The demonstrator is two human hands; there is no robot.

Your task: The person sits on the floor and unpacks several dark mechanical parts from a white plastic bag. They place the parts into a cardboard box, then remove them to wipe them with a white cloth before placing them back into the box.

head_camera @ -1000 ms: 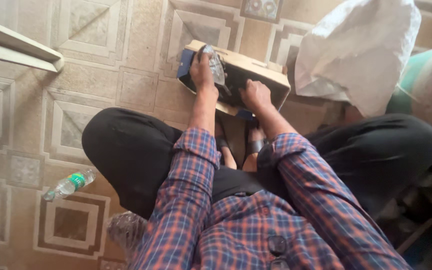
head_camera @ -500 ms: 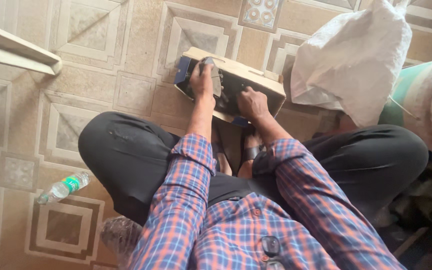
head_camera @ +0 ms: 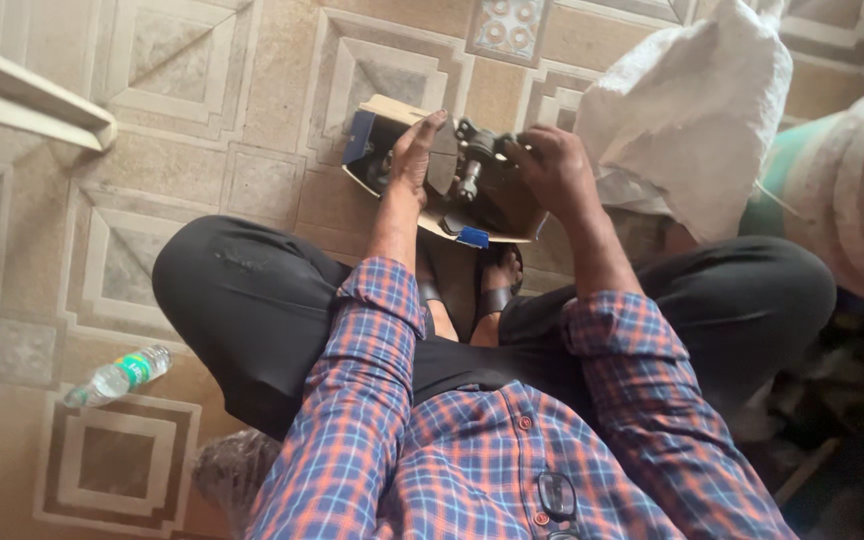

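Note:
I sit cross-legged on a tiled floor in a plaid shirt and black trousers. An open cardboard box (head_camera: 388,124) with a blue flap lies on the floor in front of my legs. Both hands hold a dark grey metal part (head_camera: 467,160) with a short shaft just above the box. My left hand (head_camera: 415,152) grips its left side, fingers spread over a flat plate. My right hand (head_camera: 552,172) clasps its right side.
A large white sack (head_camera: 687,110) stands right of the box, with a rolled green and white bundle (head_camera: 842,190) beyond it. A small plastic bottle (head_camera: 118,376) lies on the floor at left. A pale ledge (head_camera: 22,95) runs along the upper left.
The hands were down inside the box; now they have lifted the metal part up out of it, and my right hand has shifted onto its right side.

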